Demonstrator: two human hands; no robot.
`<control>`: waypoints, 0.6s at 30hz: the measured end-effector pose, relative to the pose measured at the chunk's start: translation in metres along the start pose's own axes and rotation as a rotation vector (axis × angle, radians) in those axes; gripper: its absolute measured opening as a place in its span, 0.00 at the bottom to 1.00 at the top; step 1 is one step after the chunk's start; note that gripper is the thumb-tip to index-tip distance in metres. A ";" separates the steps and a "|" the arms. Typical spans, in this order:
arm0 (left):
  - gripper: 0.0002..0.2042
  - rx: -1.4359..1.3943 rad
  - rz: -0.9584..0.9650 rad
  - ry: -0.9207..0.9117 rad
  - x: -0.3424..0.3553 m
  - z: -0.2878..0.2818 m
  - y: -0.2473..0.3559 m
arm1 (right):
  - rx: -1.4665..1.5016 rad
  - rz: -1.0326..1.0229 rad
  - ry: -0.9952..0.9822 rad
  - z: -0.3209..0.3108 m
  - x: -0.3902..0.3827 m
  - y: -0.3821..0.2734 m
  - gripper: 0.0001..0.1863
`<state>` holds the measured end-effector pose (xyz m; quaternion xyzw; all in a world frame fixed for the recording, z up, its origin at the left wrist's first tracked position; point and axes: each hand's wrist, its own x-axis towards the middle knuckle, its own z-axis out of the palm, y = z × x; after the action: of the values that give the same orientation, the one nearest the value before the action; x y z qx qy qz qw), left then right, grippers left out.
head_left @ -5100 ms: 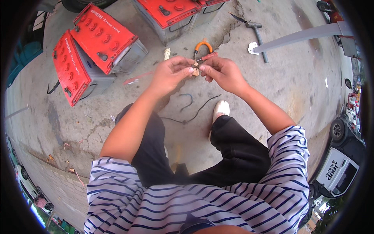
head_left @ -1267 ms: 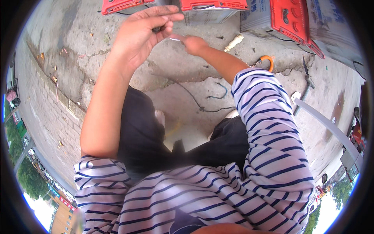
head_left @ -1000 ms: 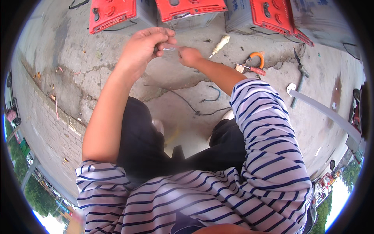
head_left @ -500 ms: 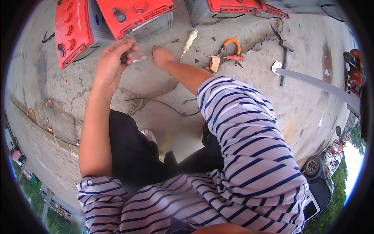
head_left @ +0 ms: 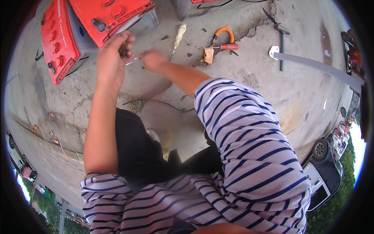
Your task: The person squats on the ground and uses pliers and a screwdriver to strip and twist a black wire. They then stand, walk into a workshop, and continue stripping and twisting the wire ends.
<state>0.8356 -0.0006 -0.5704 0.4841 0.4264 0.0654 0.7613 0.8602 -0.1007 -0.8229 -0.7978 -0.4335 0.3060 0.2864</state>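
My left hand (head_left: 113,54) is raised beside a red-topped battery (head_left: 113,9), its fingers curled together around something too small to make out. Just right of it, my right hand (head_left: 154,62) is blurred by motion, its fingers closed at the end of a small clear, shiny strip (head_left: 133,61) that spans the gap between both hands. A thin pinkish piece (head_left: 148,51) shows above the right fingers, too smeared to name. Another red-topped battery (head_left: 56,43) stands to the left.
A screwdriver with a pale handle (head_left: 180,36), orange-handled pliers (head_left: 224,33), a red-handled screwdriver (head_left: 229,46), a brown scrap (head_left: 207,55) and a hammer (head_left: 282,46) lie on the concrete. A grey bar (head_left: 315,66) reaches in from the right. A black cable (head_left: 156,101) lies before my feet.
The view has shifted, so the batteries and tools sit farther left and higher. My right hand has moved a little left, nearer the left hand, and the strip between them is now tilted.
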 end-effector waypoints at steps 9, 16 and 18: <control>0.11 -0.098 0.082 0.129 -0.008 -0.037 0.019 | 0.066 -0.075 -0.135 0.019 0.024 -0.001 0.12; 0.09 0.071 0.056 0.006 -0.012 -0.045 0.009 | -0.200 -0.148 -0.335 0.016 0.022 0.000 0.11; 0.08 0.141 0.035 0.016 -0.015 -0.030 -0.002 | -0.173 -0.151 -0.364 0.014 0.017 0.003 0.12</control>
<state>0.8038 0.0110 -0.5686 0.5435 0.4273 0.0522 0.7206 0.8593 -0.0843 -0.8380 -0.7163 -0.5611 0.3844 0.1560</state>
